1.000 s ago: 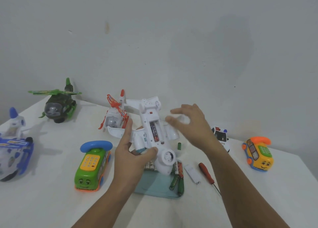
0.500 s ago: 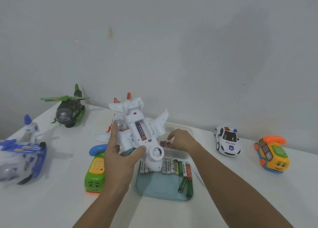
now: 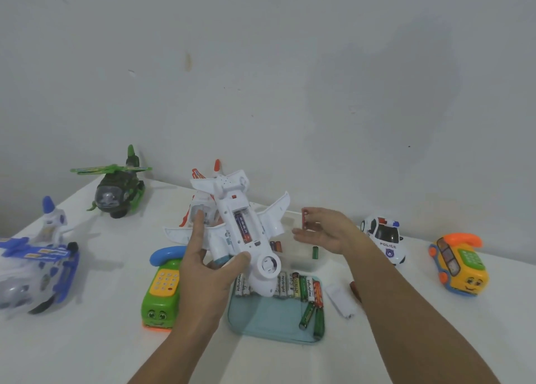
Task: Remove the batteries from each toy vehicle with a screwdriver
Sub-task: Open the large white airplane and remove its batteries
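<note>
My left hand [image 3: 203, 270] grips a white toy airplane [image 3: 246, 238] belly-up above the table. Its battery compartment is open and one battery [image 3: 243, 227] lies inside. To the right of the plane, my right hand [image 3: 327, 233] pinches a small red battery [image 3: 304, 219] upright at the fingertips. Below the plane's nose, a teal tray [image 3: 269, 322] holds several loose batteries. Behind it, a clear box [image 3: 301, 260] contains a green battery [image 3: 315, 252] and a red one. The white compartment cover [image 3: 339, 301] lies right of the tray. My right arm mostly hides the red-handled screwdriver [image 3: 354, 288].
Toys ring the table: a green helicopter [image 3: 119, 189], a blue-white vehicle [image 3: 32, 264], a green phone bus [image 3: 161, 291], an orange-and-white helicopter [image 3: 200, 206] behind the plane, a police car [image 3: 384, 237] and a yellow phone bus [image 3: 458, 263]. A wall stands close behind.
My right hand went from over the plane down to the clear box, then rose, now pinching a red battery. The left hand kept its grip on the plane.
</note>
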`<state>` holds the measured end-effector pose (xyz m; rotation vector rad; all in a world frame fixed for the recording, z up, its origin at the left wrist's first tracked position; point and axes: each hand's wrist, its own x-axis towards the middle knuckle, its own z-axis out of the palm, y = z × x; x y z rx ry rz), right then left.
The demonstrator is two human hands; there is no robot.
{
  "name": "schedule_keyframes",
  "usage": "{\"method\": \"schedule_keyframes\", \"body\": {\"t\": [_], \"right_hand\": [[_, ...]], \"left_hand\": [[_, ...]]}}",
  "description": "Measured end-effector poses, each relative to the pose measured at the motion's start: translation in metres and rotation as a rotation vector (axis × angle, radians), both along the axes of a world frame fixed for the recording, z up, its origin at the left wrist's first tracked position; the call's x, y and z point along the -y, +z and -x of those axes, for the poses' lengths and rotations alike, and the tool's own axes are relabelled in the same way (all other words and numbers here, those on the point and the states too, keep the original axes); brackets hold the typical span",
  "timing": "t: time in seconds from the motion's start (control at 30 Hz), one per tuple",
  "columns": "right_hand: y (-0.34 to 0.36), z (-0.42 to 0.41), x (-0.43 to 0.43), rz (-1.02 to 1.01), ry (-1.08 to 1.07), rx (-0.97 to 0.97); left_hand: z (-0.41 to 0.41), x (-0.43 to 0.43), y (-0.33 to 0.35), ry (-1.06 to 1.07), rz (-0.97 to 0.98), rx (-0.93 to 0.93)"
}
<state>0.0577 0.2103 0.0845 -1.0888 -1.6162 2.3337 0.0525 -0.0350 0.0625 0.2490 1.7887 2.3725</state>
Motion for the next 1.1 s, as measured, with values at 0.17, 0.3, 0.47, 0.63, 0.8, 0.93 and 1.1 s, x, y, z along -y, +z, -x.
{"method": "schedule_keyframes", "body": {"t": [0.17,0.3,0.47,0.63,0.8,0.93,1.1], "right_hand": [[0.033,-0.023,-0.004,0.1,-0.062,-0.207],[0.054,-0.035,-0.001,0.045,-0.051,-0.279],[0.072,-0.048,0.015,0.056,0.044,-0.376],[0.082,-0.053,0.032,-0.181,0.155,-0.332],[0.081,-0.053,0.058,-0.586,0.178,-0.281],[0.072,-0.049,0.074,-0.964,0.224,-0.174],[0.066,-0.05,0.094,-1.167,0.245,-0.115]], "left_hand": [[-0.004,-0.007,0.002,-0.009,0.035,0.012],[-0.008,-0.013,0.003,-0.046,0.034,0.018],[-0.014,-0.019,0.005,-0.086,0.018,0.019],[-0.019,-0.022,0.006,-0.132,0.0,0.022],[-0.022,-0.022,0.006,-0.162,-0.016,0.024],[-0.024,-0.022,0.005,-0.176,-0.007,0.003],[-0.024,-0.024,0.002,-0.164,0.016,-0.044]]}}
